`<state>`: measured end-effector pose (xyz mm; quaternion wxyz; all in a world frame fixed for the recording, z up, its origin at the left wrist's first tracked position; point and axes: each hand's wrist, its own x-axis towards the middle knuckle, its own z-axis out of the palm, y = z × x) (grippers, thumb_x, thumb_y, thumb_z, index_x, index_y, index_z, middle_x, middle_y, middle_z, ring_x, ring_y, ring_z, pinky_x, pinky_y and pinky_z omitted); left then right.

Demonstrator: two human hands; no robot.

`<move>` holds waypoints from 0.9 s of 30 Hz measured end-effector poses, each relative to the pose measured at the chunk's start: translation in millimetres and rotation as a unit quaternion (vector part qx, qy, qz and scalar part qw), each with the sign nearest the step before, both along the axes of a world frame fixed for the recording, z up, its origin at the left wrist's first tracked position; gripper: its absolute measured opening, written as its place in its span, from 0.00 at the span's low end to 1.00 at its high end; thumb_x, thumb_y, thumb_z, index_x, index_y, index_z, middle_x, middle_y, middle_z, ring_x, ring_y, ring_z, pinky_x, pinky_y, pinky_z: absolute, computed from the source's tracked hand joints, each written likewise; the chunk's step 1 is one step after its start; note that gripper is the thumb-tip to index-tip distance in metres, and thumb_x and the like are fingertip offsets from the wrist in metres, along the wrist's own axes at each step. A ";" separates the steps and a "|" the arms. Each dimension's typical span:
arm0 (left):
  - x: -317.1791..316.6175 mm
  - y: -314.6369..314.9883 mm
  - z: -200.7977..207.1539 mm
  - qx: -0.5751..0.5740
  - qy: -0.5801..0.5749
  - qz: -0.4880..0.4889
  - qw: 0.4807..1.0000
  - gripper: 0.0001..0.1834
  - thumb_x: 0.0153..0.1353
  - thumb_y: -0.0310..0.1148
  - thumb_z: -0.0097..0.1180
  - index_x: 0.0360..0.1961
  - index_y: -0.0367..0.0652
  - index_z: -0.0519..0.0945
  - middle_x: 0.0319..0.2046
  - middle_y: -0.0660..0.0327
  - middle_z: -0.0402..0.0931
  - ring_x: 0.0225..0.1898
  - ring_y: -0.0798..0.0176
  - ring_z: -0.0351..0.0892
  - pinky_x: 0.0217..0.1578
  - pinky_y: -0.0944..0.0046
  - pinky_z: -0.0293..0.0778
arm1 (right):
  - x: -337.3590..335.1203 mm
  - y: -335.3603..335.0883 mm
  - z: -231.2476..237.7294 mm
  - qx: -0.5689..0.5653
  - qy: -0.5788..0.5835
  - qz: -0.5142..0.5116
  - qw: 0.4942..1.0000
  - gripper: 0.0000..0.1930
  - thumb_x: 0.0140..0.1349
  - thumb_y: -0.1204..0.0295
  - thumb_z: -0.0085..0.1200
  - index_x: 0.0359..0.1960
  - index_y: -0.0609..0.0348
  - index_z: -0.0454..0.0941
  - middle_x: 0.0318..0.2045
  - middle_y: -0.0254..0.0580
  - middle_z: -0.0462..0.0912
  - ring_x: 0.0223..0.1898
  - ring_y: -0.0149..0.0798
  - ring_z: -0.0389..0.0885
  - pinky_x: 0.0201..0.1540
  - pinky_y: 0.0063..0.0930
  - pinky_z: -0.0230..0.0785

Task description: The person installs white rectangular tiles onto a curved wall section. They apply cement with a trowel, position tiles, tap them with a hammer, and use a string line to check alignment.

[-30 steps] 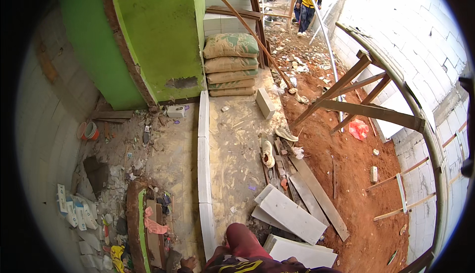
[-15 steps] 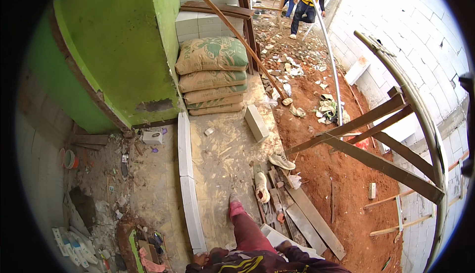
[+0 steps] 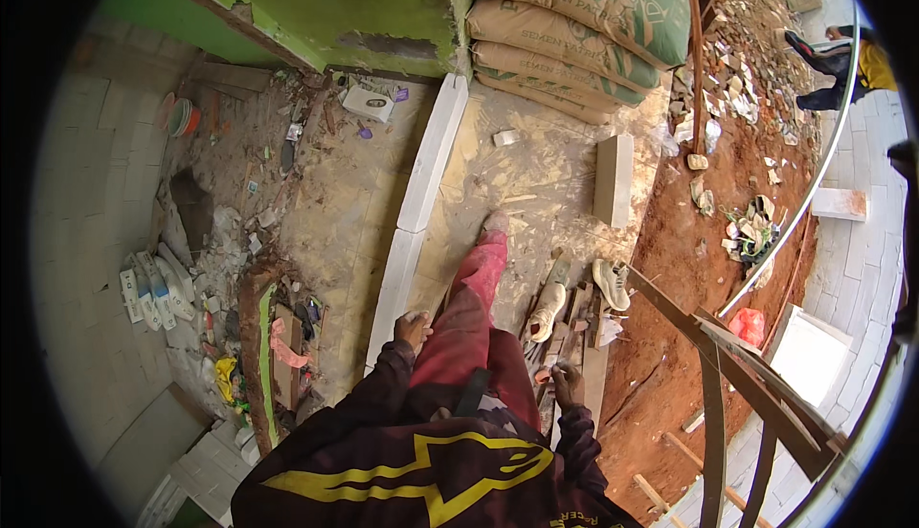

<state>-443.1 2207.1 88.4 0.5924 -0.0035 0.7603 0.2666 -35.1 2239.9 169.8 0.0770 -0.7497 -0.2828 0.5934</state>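
Note:
Beside my thigh, my left hand [image 3: 414, 330] hangs with its fingers curled in and nothing visible in them. It is nearest to a low row of white blocks [image 3: 418, 186] standing along the tiled floor. On the other side, my right hand [image 3: 569, 385] is also loosely closed, no object showing in it. It hangs above some wooden planks [image 3: 593, 372]. A pair of dirty light shoes lies by the planks: one shoe [image 3: 549, 310] on its own, the other shoe [image 3: 611, 284] beside it. My forward foot [image 3: 495, 223] is on the dusty tiles.
Stacked cement bags [image 3: 565, 44] stand ahead, near a single white block [image 3: 613, 181]. Crossed timber beams [image 3: 737, 365] and a long pale pole [image 3: 825, 183] occupy the right. Rubble [image 3: 225, 222] litters the left floor. A person [image 3: 847, 68] is at the far right.
My view has tilted down and swung right, so the bags, blocks and shoes appear nearer. Both my hands now show more fully. The person in yellow has shifted toward the right rim.

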 end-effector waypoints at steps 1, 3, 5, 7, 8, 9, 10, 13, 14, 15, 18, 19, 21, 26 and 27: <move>-1.4 22.5 -22.7 -0.017 0.009 -0.009 1.000 0.21 0.68 0.43 0.56 0.53 0.37 0.79 0.42 0.58 0.83 0.31 0.63 0.83 0.27 0.66 0.76 | -1.8 8.0 -10.7 0.014 -0.019 -0.017 1.000 0.23 0.68 0.58 0.56 0.52 0.69 0.77 0.33 0.46 0.84 0.27 0.36 0.84 0.31 0.28 0.76; 0.2 66.3 -80.4 -0.014 0.021 -0.007 1.000 0.20 0.66 0.41 0.57 0.48 0.34 0.82 0.39 0.56 0.84 0.32 0.62 0.84 0.27 0.65 0.77 | -0.6 38.2 -36.3 -0.005 -0.070 -0.044 0.997 0.21 0.68 0.62 0.57 0.52 0.71 0.77 0.37 0.47 0.84 0.26 0.33 0.80 0.30 0.28 0.75; -1.8 106.8 -149.2 -0.023 0.066 -0.038 0.997 0.20 0.65 0.40 0.58 0.45 0.31 0.83 0.35 0.56 0.85 0.33 0.63 0.85 0.28 0.64 0.79 | -6.9 81.2 -72.9 0.042 -0.051 -0.070 0.995 0.20 0.68 0.64 0.56 0.52 0.71 0.77 0.38 0.47 0.84 0.27 0.32 0.79 0.31 0.27 0.74; -0.9 143.1 -223.8 0.001 0.099 0.022 0.995 0.19 0.63 0.40 0.58 0.42 0.31 0.85 0.29 0.58 0.84 0.31 0.65 0.84 0.29 0.62 0.80 | -20.8 127.2 -110.9 0.036 -0.035 -0.054 0.997 0.19 0.69 0.64 0.56 0.51 0.70 0.77 0.40 0.46 0.83 0.34 0.32 0.80 0.37 0.27 0.75; 0.0 164.5 -264.8 -0.023 0.116 0.039 0.992 0.19 0.63 0.40 0.58 0.44 0.32 0.85 0.31 0.56 0.85 0.32 0.63 0.85 0.32 0.62 0.80 | -34.0 150.3 -132.6 0.037 -0.043 -0.024 0.998 0.18 0.70 0.64 0.55 0.51 0.70 0.78 0.41 0.46 0.84 0.36 0.33 0.80 0.39 0.28 0.75; -6.9 182.6 -302.3 -0.056 0.136 0.043 0.988 0.20 0.63 0.39 0.58 0.45 0.32 0.84 0.32 0.55 0.86 0.33 0.61 0.86 0.35 0.61 0.81 | -50.8 168.4 -151.9 0.049 -0.036 -0.001 0.998 0.18 0.70 0.65 0.55 0.50 0.69 0.78 0.41 0.46 0.84 0.38 0.35 0.81 0.42 0.29 0.75; -15.8 203.4 -340.4 -0.078 0.189 -0.018 0.979 0.20 0.62 0.40 0.58 0.46 0.32 0.84 0.35 0.51 0.86 0.38 0.57 0.86 0.40 0.59 0.80 | -66.8 183.3 -165.8 0.071 -0.022 0.020 0.997 0.17 0.70 0.65 0.55 0.50 0.69 0.79 0.42 0.47 0.84 0.40 0.36 0.82 0.44 0.30 0.76; -37.8 263.7 -437.2 -0.103 0.295 -0.085 0.946 0.24 0.60 0.44 0.59 0.46 0.32 0.84 0.42 0.43 0.85 0.48 0.45 0.84 0.50 0.53 0.77 | -119.5 212.9 -199.2 0.114 -0.025 0.147 0.982 0.11 0.66 0.74 0.57 0.47 0.65 0.80 0.40 0.54 0.84 0.42 0.48 0.84 0.46 0.36 0.77; -41.9 281.2 -459.8 -0.084 0.328 -0.075 0.938 0.25 0.60 0.45 0.59 0.45 0.30 0.83 0.43 0.42 0.84 0.50 0.42 0.83 0.52 0.52 0.77 | -128.4 223.4 -208.2 0.100 -0.043 0.197 0.974 0.11 0.65 0.74 0.58 0.47 0.64 0.80 0.39 0.53 0.84 0.40 0.48 0.84 0.45 0.36 0.77; -45.7 299.7 -480.5 -0.072 0.419 -0.091 0.900 0.27 0.60 0.47 0.59 0.44 0.28 0.83 0.44 0.41 0.84 0.51 0.40 0.82 0.53 0.51 0.76 | -135.4 230.9 -211.1 0.084 -0.049 0.245 0.965 0.10 0.64 0.75 0.58 0.46 0.64 0.80 0.38 0.52 0.84 0.39 0.48 0.84 0.44 0.37 0.78; -50.4 332.6 -514.2 -0.130 0.420 -0.049 0.897 0.24 0.62 0.45 0.61 0.46 0.31 0.83 0.42 0.43 0.84 0.46 0.42 0.85 0.48 0.50 0.78 | -146.2 253.3 -212.8 0.080 -0.024 0.272 0.959 0.11 0.63 0.75 0.59 0.46 0.63 0.80 0.34 0.49 0.85 0.34 0.48 0.84 0.39 0.37 0.79; -46.5 339.1 -522.1 -0.111 0.433 -0.019 0.894 0.20 0.63 0.42 0.61 0.44 0.33 0.83 0.40 0.44 0.85 0.43 0.41 0.85 0.45 0.50 0.79 | -147.1 261.6 -214.4 0.028 -0.021 0.265 0.963 0.12 0.63 0.75 0.60 0.47 0.64 0.79 0.34 0.49 0.84 0.33 0.47 0.84 0.37 0.35 0.79; -38.0 344.7 -533.9 -0.128 0.457 0.034 0.880 0.18 0.63 0.41 0.61 0.42 0.35 0.82 0.38 0.46 0.85 0.42 0.41 0.85 0.44 0.50 0.79 | -148.0 278.1 -219.2 -0.029 -0.018 0.219 0.975 0.12 0.63 0.77 0.60 0.47 0.67 0.79 0.35 0.49 0.84 0.36 0.43 0.85 0.39 0.33 0.78; -23.7 342.5 -546.4 -0.172 0.444 0.000 0.879 0.13 0.62 0.38 0.62 0.39 0.38 0.82 0.35 0.50 0.85 0.36 0.46 0.86 0.39 0.53 0.79 | -143.5 322.9 -283.8 -0.153 0.054 0.160 0.974 0.13 0.63 0.74 0.61 0.48 0.64 0.79 0.34 0.49 0.84 0.34 0.44 0.85 0.36 0.33 0.79; -19.9 340.3 -541.2 -0.109 0.457 -0.019 0.883 0.12 0.63 0.37 0.62 0.39 0.38 0.81 0.35 0.50 0.85 0.35 0.48 0.85 0.38 0.54 0.78 | -143.5 332.5 -305.1 -0.075 0.082 0.199 0.974 0.14 0.65 0.72 0.60 0.49 0.65 0.79 0.36 0.47 0.85 0.37 0.39 0.84 0.40 0.31 0.78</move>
